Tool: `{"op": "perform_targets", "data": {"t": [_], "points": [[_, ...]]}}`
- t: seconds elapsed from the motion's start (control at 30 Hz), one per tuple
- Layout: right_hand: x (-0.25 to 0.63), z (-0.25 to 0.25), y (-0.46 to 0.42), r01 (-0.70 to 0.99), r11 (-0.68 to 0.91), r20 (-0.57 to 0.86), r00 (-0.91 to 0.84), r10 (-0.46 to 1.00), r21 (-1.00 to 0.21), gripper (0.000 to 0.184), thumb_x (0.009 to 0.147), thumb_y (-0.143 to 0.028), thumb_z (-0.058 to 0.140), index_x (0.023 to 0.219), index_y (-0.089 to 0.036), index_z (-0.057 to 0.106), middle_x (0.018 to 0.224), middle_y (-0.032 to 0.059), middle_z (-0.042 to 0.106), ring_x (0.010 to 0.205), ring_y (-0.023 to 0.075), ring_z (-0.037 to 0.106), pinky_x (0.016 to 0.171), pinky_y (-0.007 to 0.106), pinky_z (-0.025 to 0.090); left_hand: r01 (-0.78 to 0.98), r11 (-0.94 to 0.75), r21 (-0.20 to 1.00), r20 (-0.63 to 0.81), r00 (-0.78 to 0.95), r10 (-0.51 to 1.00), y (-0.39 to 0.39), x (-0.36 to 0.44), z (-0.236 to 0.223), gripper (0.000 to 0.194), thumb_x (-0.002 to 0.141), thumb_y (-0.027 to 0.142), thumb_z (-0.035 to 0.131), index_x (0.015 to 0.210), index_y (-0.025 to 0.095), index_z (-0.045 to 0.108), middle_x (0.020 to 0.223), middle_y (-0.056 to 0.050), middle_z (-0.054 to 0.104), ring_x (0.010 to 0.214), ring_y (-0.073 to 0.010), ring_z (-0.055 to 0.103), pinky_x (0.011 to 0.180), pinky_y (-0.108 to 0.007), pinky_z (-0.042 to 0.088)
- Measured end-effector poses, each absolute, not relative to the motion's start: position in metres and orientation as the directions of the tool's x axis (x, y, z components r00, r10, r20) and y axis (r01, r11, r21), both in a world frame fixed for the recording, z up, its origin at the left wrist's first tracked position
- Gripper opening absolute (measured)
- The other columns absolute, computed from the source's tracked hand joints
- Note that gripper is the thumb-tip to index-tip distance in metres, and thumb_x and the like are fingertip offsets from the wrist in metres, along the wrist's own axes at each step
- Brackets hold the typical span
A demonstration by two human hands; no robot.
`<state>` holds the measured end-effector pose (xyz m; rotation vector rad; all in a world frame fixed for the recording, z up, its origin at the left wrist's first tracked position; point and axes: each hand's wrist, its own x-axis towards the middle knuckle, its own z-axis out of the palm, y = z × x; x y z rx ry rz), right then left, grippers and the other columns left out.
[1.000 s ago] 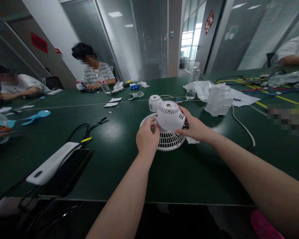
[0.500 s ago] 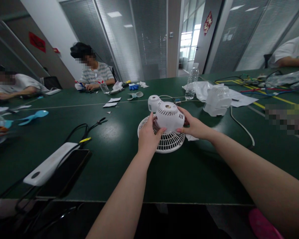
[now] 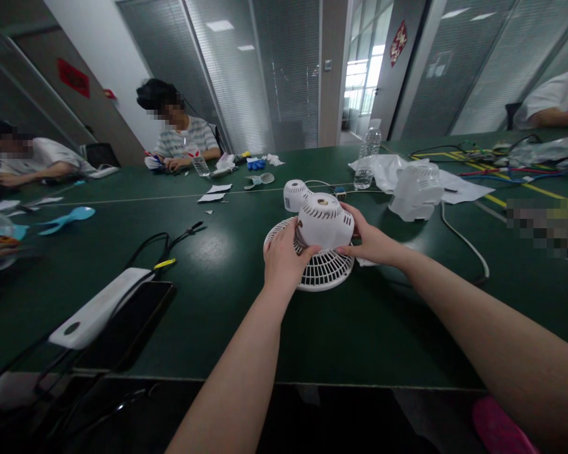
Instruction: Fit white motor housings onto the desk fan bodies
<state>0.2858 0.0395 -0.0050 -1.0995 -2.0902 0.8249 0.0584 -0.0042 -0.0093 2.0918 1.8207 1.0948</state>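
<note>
Between my two hands is a white fan motor housing (image 3: pixel 325 224) with vent slots and a hole in its top. My left hand (image 3: pixel 284 255) grips its left side, thumb along the front edge. On the right side my right hand (image 3: pixel 366 238) holds it, with the fingertips partly hidden behind. Under the housing lies a round white fan grille (image 3: pixel 326 271), flat on the table and partly covered. Just behind the housing stands a smaller white slotted part (image 3: pixel 294 194).
Right of my hands are a translucent white slotted cover (image 3: pixel 415 192), a plastic bottle (image 3: pixel 368 154) and a cable (image 3: pixel 468 243). A power bank (image 3: pixel 101 309) and a phone (image 3: pixel 130 328) with black cables lie front left. Other people sit around the green table (image 3: pixel 383 334).
The view has shifted slightly. My left fingers have slid a little lower and flatter along the housing's left side; both hands still hold it over the grille.
</note>
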Motion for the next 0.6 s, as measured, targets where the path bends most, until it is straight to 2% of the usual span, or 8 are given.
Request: {"op": "perform_targets", "data": {"t": [0.2, 0.6], "points": [[0.2873, -0.0055, 0.0420, 0.424, 0.458, 0.244, -0.468, 0.850, -0.782, 0.091, 0.080, -0.037, 0.069, 0.151, -0.030, 0.013, 0.143, 0.0121, 0.049, 0.123, 0.0348, 0.055, 0.104, 0.059, 0.045, 0.785, -0.247, 0.569, 0.420, -0.019, 0.907, -0.0025, 0.0598, -0.0132, 0.064, 0.082, 0.035, 0.068, 0.139, 0.030, 0.040, 0.138, -0.011, 0.055, 0.130, -0.0346, 0.047, 0.105, -0.060, 0.033], [0.2880, -0.0090, 0.0453, 0.471, 0.485, 0.274, -0.448, 0.851, -0.737, 0.092, 0.074, -0.037, 0.075, 0.149, -0.032, 0.020, 0.136, 0.0105, 0.055, 0.118, 0.0318, 0.059, 0.097, 0.055, 0.051, 0.778, -0.267, 0.568, 0.440, -0.013, 0.898, -0.0033, 0.0608, -0.0115, 0.060, 0.084, 0.027, 0.066, 0.139, 0.029, 0.041, 0.137, -0.010, 0.057, 0.130, -0.0345, 0.047, 0.107, -0.062, 0.031]]}}
